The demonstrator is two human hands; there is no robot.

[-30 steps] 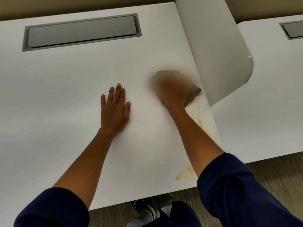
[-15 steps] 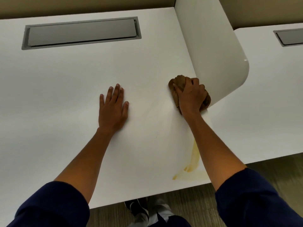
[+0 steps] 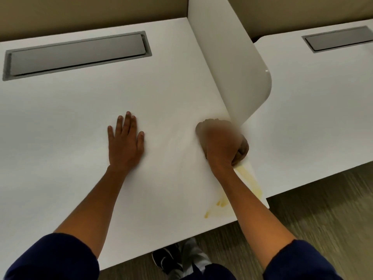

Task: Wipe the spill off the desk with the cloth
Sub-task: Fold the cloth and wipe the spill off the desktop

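My right hand (image 3: 221, 143) grips a brown cloth (image 3: 243, 150) and presses it on the white desk (image 3: 70, 128), right beside the foot of the white divider panel. The hand is motion-blurred and covers most of the cloth. A yellow spill (image 3: 251, 183) streaks from just below the cloth along the desk's right edge to a smear (image 3: 214, 209) near the front corner; my forearm hides part of it. My left hand (image 3: 125, 143) lies flat on the desk, fingers straight, well left of the cloth.
A white divider panel (image 3: 232, 63) with a rounded corner stands on the desk's right edge. A grey cable-tray lid (image 3: 76, 54) is set into the back of the desk. A second white desk (image 3: 314, 110) lies to the right. My shoe (image 3: 167, 260) shows on the carpet below.
My right hand has dragged the cloth toward me and slightly right along the divider's foot, onto the top of the yellow streak. The left hand has stayed flat in place.
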